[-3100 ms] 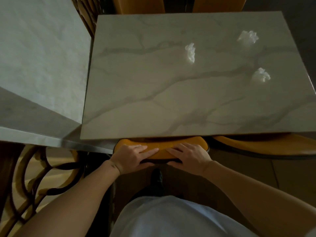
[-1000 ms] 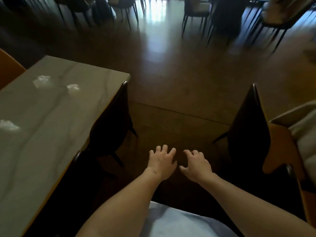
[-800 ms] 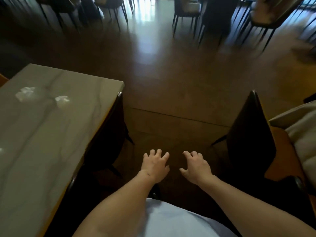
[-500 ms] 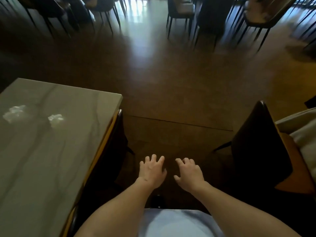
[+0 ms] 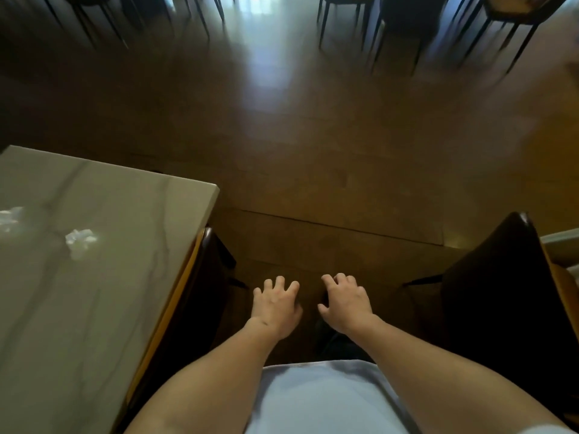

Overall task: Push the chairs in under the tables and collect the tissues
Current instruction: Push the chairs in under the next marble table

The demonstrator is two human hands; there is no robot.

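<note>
While tissue (image 5: 80, 239) lies on table (image 5: 131, 277), hands idle.

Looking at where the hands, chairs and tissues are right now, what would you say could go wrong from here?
Both hands, left and right, are empty and over the floor, while the crumpled tissue and a second tissue at the frame's edge lie on the marble table; they might get left behind. The dark chair on the right stands out from its table, so a leg could catch a foot in this dim light.
</note>
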